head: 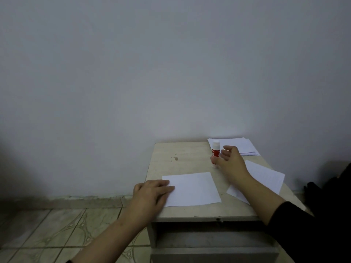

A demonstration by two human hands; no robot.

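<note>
Two hands share this step, so start with the near one. Your left hand [152, 192] lies flat with straight fingers on the left edge of the white sheet [193, 188] at the front of the table [180, 154]. Keep that palm pressing down so the paper cannot slide or lift once glue goes on.

Further back, your right forearm crosses a second sheet [266, 177]. Lift the arm clear rather than dragging it, or that page will shift.

Beyond it, your right hand [230, 164] is at the glue stick [216, 149], which stands upright near the back of the table, just in front of the paper stack [239, 145]. The thumb lies across the stick's lower part and the fingers are loosely spread beside it. Whether the pinch has closed cannot be told. Wrap the fingers round the red body, below the white cap, and lift straight up so it does not topple onto the stack.
</note>
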